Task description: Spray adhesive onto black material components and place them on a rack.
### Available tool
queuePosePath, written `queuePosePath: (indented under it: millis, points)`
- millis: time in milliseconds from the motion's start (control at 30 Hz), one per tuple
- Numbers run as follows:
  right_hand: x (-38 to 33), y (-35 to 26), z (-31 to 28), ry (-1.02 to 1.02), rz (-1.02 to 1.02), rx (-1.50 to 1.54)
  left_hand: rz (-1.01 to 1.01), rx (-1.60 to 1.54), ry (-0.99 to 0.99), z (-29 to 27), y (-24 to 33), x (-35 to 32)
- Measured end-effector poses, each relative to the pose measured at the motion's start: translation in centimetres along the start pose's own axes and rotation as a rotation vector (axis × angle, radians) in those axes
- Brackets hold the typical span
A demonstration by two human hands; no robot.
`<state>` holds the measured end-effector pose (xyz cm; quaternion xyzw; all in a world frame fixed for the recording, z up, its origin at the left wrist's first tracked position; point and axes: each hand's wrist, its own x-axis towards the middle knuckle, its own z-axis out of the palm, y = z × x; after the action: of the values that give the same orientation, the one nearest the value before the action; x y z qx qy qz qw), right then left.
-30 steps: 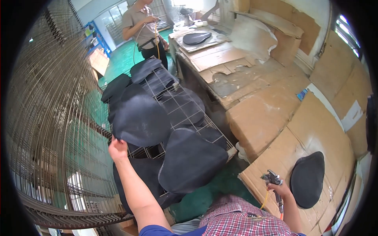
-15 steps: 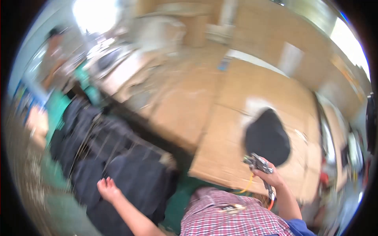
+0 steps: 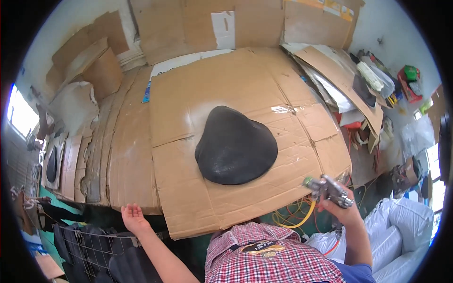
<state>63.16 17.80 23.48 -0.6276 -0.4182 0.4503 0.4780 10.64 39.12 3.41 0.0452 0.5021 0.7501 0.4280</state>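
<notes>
On the cardboard-covered table (image 3: 255, 200) lies a black saddle-shaped pad (image 3: 238, 146), its narrow end pointing away from me and its surface slightly shiny. My right hand (image 3: 342, 206) grips a metal spray gun (image 3: 330, 189) just off the table's near right corner. A yellow hose (image 3: 306, 220) is joined to the gun, and an orange one hangs below it. My left hand (image 3: 134, 219) is held palm up near the table's left front, fingers loosely curled and nothing in them. It stays well apart from the pad.
Below my left hand is a wire basket (image 3: 92, 252) with several dark pads. White sacks (image 3: 382, 240) stand at the lower right, beside looped hoses on the floor. Cardboard sheets (image 3: 330, 75) lean at the table's right. Another black pad (image 3: 52, 164) lies at the far left.
My view has swung from the dark pads at the left round to the table, and the blur is gone. My right hand still holds the spray gun; my left remains empty.
</notes>
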Motion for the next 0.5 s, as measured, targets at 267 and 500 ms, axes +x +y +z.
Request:
queuePosePath:
  millis: [267, 500]
  points:
    - [-3.2, 0.1, -3.4, -0.137, 0.121, 0.029, -0.012, 0.142, 0.01, 1.8, -4.6, -3.0]
    - [-0.4, 0.7, -0.7, -0.038, -0.13, 0.013, -0.11, 0.209, -0.02, 2.9, -8.0, -4.5]
